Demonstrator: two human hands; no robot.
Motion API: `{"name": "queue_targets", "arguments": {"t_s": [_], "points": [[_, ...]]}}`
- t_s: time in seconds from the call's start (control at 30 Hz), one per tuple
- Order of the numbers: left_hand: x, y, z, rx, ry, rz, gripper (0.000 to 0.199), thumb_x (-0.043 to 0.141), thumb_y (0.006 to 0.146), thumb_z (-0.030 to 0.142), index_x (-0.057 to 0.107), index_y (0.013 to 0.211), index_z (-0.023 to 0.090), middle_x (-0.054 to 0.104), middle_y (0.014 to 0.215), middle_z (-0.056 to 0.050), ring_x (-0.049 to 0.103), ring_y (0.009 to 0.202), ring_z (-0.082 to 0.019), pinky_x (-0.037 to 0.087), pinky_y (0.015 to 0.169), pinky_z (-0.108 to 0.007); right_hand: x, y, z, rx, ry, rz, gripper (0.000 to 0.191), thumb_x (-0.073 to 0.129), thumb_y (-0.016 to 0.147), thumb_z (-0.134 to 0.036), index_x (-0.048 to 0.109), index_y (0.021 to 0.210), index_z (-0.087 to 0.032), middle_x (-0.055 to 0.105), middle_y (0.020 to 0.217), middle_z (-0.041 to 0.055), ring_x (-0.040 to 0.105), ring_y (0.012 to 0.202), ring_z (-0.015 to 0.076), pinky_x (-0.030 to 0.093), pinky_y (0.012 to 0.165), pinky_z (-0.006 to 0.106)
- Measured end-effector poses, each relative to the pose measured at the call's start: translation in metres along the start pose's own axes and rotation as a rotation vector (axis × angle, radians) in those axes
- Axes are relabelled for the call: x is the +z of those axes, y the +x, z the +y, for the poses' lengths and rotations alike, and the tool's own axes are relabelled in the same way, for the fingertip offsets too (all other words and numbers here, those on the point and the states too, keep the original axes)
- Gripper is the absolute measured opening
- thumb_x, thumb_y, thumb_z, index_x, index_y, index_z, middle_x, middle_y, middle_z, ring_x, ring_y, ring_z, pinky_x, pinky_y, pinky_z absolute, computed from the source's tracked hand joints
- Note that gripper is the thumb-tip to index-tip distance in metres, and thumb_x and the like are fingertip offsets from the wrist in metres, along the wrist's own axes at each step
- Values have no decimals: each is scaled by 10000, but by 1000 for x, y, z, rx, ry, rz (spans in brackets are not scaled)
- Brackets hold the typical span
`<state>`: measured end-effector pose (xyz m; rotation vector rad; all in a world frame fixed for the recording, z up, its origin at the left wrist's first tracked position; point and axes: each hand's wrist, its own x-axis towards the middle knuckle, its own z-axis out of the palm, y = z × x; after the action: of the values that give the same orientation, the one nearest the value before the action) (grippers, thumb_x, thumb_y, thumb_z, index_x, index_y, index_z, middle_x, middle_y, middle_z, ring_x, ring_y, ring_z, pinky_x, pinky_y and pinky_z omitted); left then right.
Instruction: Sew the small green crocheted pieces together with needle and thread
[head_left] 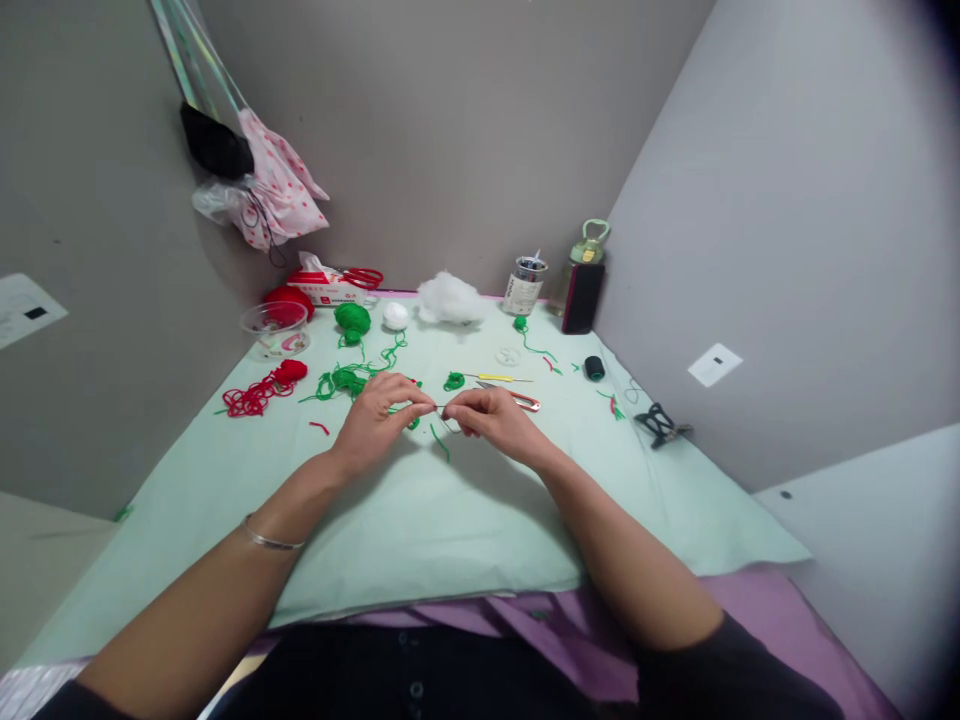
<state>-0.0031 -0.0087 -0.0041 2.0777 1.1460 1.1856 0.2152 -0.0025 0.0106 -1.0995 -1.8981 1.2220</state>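
Both hands meet above the middle of the table. My left hand point(384, 415) is closed in a pinch on one end of a thin dark strand point(440, 408). Fingertips of my right hand point(491, 415) pinch the same strand a short way off; whether it is thread or wire is too fine to tell. Partly behind my left hand lies loose green yarn point(346, 379). A small green crocheted piece point(454, 381) and a yellow-handled crochet hook point(495, 377) lie just beyond. Thread snips point(527, 402) with an orange handle are partly hidden by my right hand. A green yarn scrap point(439, 443) lies below.
Along the back stand a tissue box point(330, 288) with red scissors point(364, 278), green yarn ball point(352, 320), white stuffing point(451, 300), pen cup point(525, 287), and bottle point(589, 245) behind a phone point(583, 298). Red yarn point(259, 395) lies left, black thread spool point(594, 368) right.
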Motion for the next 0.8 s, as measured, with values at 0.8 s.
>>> {"name": "queue_targets", "arguments": {"t_s": [0.8], "points": [[-40, 18, -4, -600, -1216, 405, 116, 632, 878, 137, 667, 769, 131, 619, 791, -23, 608, 760, -120, 555, 778, -261, -38, 7, 12, 93, 175, 299, 312, 771, 722, -470, 733, 780, -166, 638, 671, 5, 366, 559, 92, 233, 523, 260]]}}
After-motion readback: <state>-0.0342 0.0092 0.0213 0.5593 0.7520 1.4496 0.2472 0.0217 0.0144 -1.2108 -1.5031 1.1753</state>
